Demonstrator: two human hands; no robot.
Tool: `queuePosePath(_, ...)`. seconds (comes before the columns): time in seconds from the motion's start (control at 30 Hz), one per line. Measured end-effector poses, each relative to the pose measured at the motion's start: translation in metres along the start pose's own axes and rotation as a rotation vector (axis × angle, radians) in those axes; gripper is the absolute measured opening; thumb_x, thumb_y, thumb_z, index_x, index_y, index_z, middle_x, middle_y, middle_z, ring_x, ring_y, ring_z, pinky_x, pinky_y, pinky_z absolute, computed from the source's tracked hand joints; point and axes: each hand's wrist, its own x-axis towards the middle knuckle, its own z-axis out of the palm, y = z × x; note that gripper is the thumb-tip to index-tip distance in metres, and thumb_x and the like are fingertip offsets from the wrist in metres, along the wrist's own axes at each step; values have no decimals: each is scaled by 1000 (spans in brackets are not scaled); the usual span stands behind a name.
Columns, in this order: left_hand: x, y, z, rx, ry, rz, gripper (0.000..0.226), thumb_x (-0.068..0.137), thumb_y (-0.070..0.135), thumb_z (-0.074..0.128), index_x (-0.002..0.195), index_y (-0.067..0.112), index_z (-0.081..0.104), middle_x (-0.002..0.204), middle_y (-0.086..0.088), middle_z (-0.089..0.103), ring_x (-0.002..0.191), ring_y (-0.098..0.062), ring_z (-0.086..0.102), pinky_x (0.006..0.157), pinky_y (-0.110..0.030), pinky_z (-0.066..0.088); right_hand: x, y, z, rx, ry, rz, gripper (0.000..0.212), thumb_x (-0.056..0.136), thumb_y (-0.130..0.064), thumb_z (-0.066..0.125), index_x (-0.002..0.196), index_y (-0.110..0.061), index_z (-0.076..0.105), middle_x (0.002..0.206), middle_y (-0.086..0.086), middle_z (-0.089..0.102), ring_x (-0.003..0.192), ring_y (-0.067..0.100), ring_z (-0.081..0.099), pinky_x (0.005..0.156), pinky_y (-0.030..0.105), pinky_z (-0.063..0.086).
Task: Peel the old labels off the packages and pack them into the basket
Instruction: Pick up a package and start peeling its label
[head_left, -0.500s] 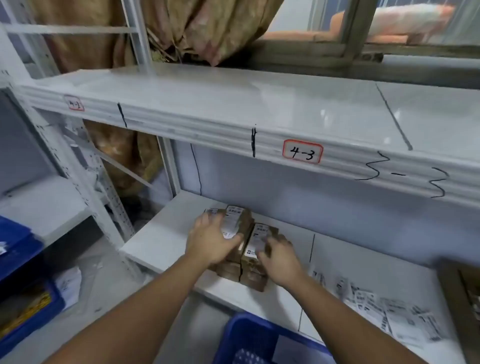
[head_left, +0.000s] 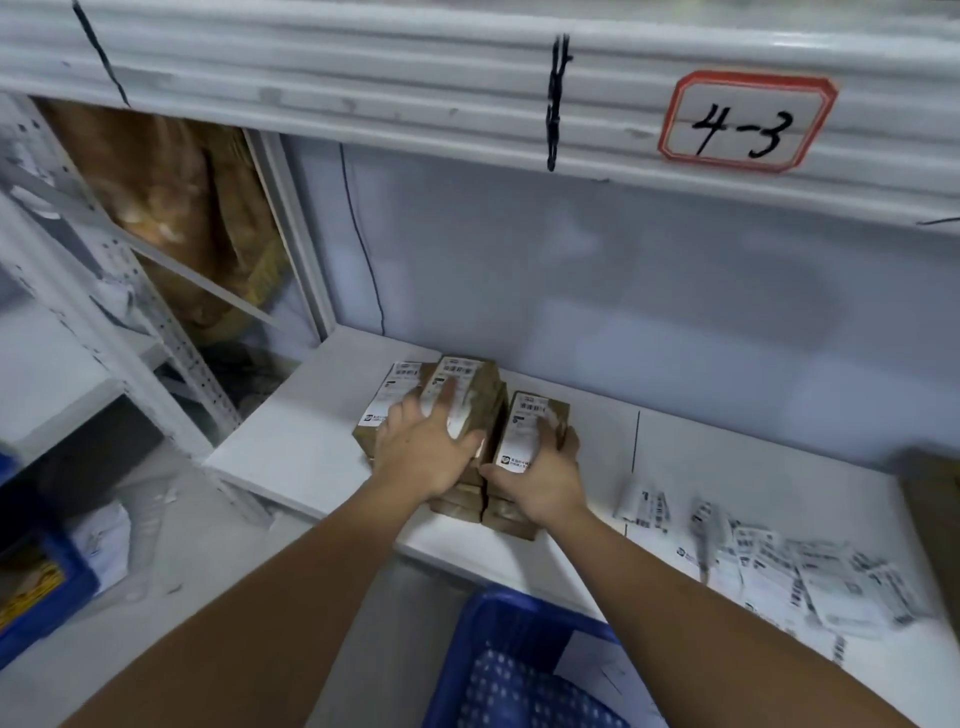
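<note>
The upper shelf (head_left: 467, 104) caps my reach overhead. Left of the package stacks (head_left: 467, 415) the shelf board (head_left: 291, 457) lies bare; rightward, peeled labels (head_left: 769, 566) litter it. The blue basket (head_left: 498, 623) sits below my wrists.

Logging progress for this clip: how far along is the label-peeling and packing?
Done: loose peeled labels lie on the shelf to the right. In hand: left hand and right hand rest on stacked brown packages that show white labels on top. Left: peeling these and packing the blue basket, whose contents are unclear.
</note>
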Motion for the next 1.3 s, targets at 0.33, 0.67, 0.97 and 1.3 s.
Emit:
queuePosePath(0.33, -10, 14, -3, -97, 105, 36, 81, 92, 68, 47, 160, 41, 12, 162, -13, 23, 145, -34, 21, 118, -48, 25, -14, 2, -10, 186, 138, 14, 107, 67, -51, 81, 155, -27, 26, 160, 6, 13, 139, 34, 41, 112, 42, 44)
queuePosePath(0.67, -72, 74, -16, -237, 219, 133, 76, 91, 68, 52, 157, 43, 24, 151, -12, 34, 138, -32, 29, 115, -49, 25, -78, 121, -52, 73, 95, 166, 108, 71, -44, 80, 158, -26, 19, 166, 5, 3, 149, 34, 26, 111, 43, 38)
queuePosePath(0.97, -140, 107, 40, -265, 174, 202, 78, 91, 65, 55, 158, 44, 19, 155, -1, 29, 135, -22, 27, 112, -41, 24, -103, 183, -38, 30, 23, 279, 114, 64, -58, 83, 156, -25, 25, 160, 8, 8, 144, 39, 29, 113, 47, 37)
queuePosePath(1.3, -167, 102, 53, -260, 137, 130, 82, 91, 65, 56, 159, 40, 19, 158, -3, 28, 135, -23, 29, 112, -47, 30, -78, 174, -47, -14, -83, 191, 109, 87, -58, 71, 163, -27, 0, 168, 8, -20, 157, 30, 5, 122, 41, 24)
